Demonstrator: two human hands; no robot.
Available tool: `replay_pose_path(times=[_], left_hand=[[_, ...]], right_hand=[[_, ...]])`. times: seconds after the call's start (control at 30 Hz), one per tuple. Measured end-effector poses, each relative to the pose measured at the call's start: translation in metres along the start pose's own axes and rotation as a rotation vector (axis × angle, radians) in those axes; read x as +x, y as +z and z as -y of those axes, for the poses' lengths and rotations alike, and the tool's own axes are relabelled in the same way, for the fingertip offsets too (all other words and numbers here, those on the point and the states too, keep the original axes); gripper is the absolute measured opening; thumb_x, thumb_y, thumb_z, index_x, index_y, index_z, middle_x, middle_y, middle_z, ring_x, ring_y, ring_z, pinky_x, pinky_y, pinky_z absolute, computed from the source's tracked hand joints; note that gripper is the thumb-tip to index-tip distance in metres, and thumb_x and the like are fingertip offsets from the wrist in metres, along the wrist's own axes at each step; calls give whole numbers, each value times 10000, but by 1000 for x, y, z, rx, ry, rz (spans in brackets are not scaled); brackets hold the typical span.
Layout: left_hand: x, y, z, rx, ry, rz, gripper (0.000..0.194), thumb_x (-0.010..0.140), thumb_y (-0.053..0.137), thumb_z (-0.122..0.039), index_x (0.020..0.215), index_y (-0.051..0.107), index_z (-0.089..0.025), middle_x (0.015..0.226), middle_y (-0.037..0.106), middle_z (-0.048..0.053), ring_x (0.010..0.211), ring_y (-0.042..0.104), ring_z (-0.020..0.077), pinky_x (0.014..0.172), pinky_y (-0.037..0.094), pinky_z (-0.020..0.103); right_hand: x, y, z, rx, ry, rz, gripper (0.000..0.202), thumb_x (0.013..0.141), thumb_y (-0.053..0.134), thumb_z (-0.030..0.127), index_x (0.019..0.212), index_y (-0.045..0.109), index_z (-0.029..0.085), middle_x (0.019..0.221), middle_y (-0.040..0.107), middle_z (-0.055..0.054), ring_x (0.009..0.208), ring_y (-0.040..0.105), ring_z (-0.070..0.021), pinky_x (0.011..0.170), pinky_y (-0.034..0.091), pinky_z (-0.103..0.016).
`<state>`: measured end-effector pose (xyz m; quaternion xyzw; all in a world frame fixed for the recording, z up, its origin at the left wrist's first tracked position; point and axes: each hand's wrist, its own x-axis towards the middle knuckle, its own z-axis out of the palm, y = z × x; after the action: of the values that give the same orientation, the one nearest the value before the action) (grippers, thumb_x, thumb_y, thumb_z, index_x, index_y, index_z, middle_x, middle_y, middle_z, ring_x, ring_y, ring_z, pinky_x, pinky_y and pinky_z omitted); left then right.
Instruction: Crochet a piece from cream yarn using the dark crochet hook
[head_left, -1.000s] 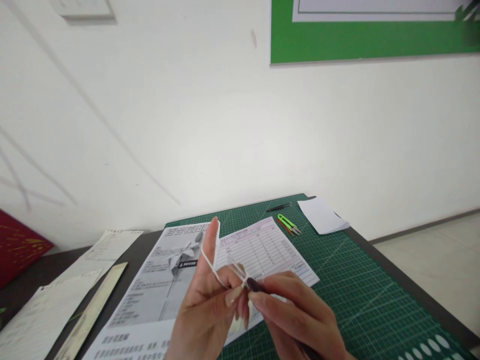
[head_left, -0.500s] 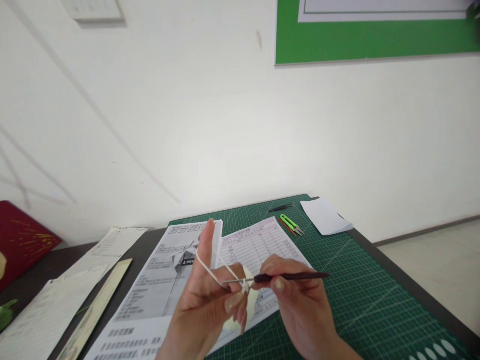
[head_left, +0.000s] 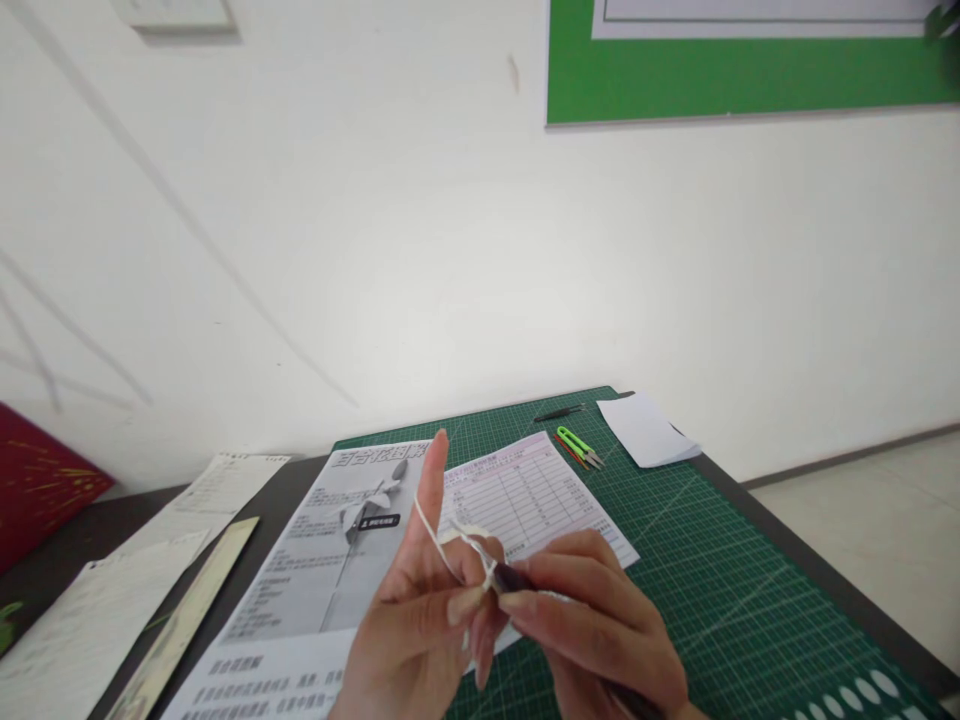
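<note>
My left hand (head_left: 420, 610) pinches a small piece of white crochet work (head_left: 489, 574) between thumb and fingers. White yarn (head_left: 431, 530) runs from the work up around its raised index finger. My right hand (head_left: 600, 610) grips a crochet hook by its dark handle (head_left: 511, 578), close against the stitches. The far end of that handle shows below the right palm. The hook's metal tip is hard to make out among the yarn and fingers. Both hands are nearly touching above the printed sheets.
Under my hands lie a printed pattern page (head_left: 300, 560) and a table sheet (head_left: 540, 490) on a green cutting mat (head_left: 750, 600). Behind are green thread snips (head_left: 577, 446), dark tweezers (head_left: 559, 413) and white paper (head_left: 649, 430). Handwritten sheets (head_left: 112, 600) and a ruler-like strip (head_left: 187, 620) lie left.
My right hand has rolled and the hook has swung from level to pointing back under the palm. My left index finger has shifted slightly right, and the yarn loop has changed shape.
</note>
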<state>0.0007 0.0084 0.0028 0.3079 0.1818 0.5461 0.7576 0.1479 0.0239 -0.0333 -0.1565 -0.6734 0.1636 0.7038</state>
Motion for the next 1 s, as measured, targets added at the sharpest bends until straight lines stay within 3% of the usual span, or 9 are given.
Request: replay_pose_path(times=[0.13, 0.23, 0.33, 0.73, 1.0], left_hand=[[0, -4, -6, 18, -23, 99, 838, 753, 703, -118, 1358, 346, -574, 742, 650, -51, 562, 583, 76, 548, 423, 179], [0, -4, -8, 46, 14, 157, 784, 766, 692, -131, 1355, 382, -545, 662, 601, -62, 559, 572, 80, 626, 438, 216], [-1, -6, -10, 93, 56, 189, 763, 773, 681, -152, 1371, 380, -518, 662, 591, -51, 545, 518, 95, 604, 423, 240], [2, -20, -11, 163, 111, 351, 769, 782, 600, -141, 1425, 321, -457, 652, 506, -34, 476, 356, 88, 424, 303, 181], [0, -18, -9, 148, 58, 351, 752, 753, 624, -185, 1414, 366, -434, 594, 430, -52, 406, 311, 77, 384, 240, 191]], right_hand=[[5, 11, 0, 449, 375, -127, 150, 792, 732, 199, 896, 787, 291, 760, 749, -51, 642, 664, -188, 574, 551, -322], [5, 15, 0, 718, 588, -98, 118, 760, 763, 222, 848, 790, 296, 753, 728, -34, 612, 653, -174, 536, 546, -310], [2, 15, -1, 859, 718, -93, 92, 752, 769, 260, 839, 786, 283, 762, 707, -27, 580, 640, -149, 482, 536, -269], [7, 8, 0, 987, 833, -99, 98, 827, 692, 297, 856, 747, 221, 703, 678, -21, 559, 607, -103, 507, 549, -205], [12, 5, 1, 982, 849, -81, 137, 794, 715, 336, 795, 741, 201, 690, 604, -7, 551, 617, -122, 481, 540, -229]])
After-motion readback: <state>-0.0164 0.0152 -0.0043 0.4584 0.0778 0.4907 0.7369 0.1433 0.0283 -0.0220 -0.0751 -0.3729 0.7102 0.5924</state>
